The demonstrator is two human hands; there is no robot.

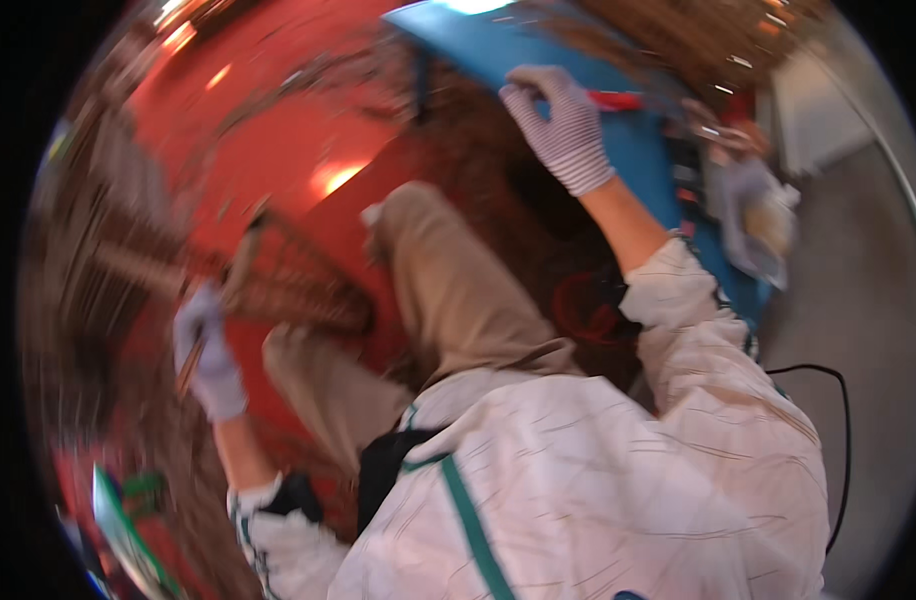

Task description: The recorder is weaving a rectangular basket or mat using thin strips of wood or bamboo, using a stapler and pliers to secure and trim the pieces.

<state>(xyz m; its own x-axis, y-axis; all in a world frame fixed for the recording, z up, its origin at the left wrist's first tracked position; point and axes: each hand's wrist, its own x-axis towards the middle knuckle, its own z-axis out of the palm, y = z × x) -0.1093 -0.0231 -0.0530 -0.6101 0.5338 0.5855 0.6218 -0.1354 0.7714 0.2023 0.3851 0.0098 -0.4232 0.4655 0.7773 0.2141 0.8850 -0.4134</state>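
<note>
My left hand, in a pale knitted glove, is low at the left with its fingers closed round a thin brown strip; blur hides what the strip is. Close beyond it stands a brown openwork crate or frame, tilted on the red floor. My right hand, in a striped glove, hovers over a blue bench. Its fingers curve loosely with a gap to the thumb, and nothing shows between them. Just right of its knuckles is a red handle-like object, apparently behind the hand.
Blurred brown slats are stacked along the left. Clear plastic bags sit by the bench's right edge. A black cable curves over the grey floor. My bent knees are between both hands. A green-edged panel is at lower left.
</note>
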